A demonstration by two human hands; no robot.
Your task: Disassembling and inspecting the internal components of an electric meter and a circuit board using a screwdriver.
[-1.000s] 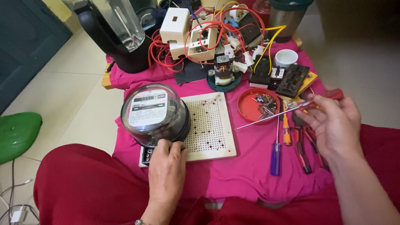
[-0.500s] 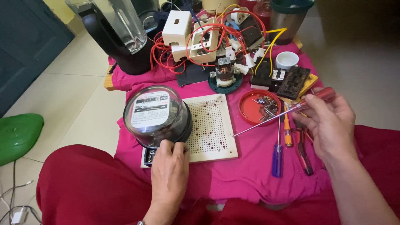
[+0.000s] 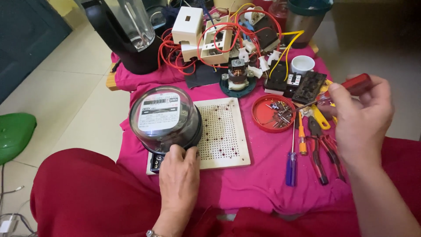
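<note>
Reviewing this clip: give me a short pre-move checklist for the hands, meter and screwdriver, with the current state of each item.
1. Left hand steadies the meter at its lower edge: ok.
2. Meter rests on the perforated board: ok.
3. Right hand grips the red-handled screwdriver: ok.
4. Screwdriver tip on a meter screw: not ok; it is over by the red lid.
5. Screws in the lid within view: ok.
6. Terminal screws on the meter visible: cannot tell, the left hand covers them.
</note>
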